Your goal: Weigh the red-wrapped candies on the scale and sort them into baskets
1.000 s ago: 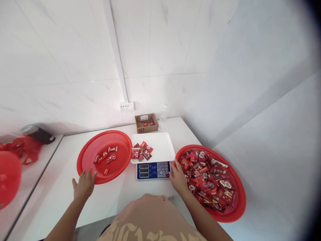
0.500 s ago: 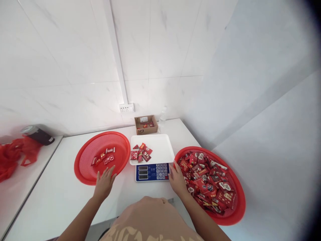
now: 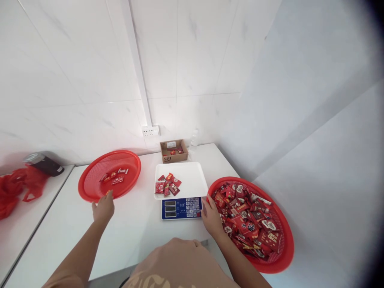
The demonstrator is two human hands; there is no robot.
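Note:
My left hand (image 3: pixel 103 208) is at the near rim of the left red plastic basket (image 3: pixel 132 185), fingers curled over the edge. A small orange bit shows at its fingertips; I cannot tell whether it is held. A few red candy packets (image 3: pixel 117 180) lie in that basket. My right hand (image 3: pixel 212 216) grips the left rim of the right red basket (image 3: pixel 286 240), its thumb beside the scale keypad. Many red snack packets (image 3: pixel 246 224) fill this basket. Between the hands stands a blue digital scale (image 3: pixel 181 208) with a white tray (image 3: pixel 192 180), bearing several red packets (image 3: pixel 168 185) at its left.
A small cardboard box (image 3: pixel 174 152) with a few packets stands behind the tray, beside a clear bottle (image 3: pixel 194 138). At the far left are a dark tumbler (image 3: pixel 45 163) and a red plastic bag (image 3: pixel 25 182). The wall with a socket (image 3: pixel 150 131) bounds the table.
The left basket has shifted left and away from the scale, and my left hand has gone left and curled at its rim. My right hand stays at the right basket.

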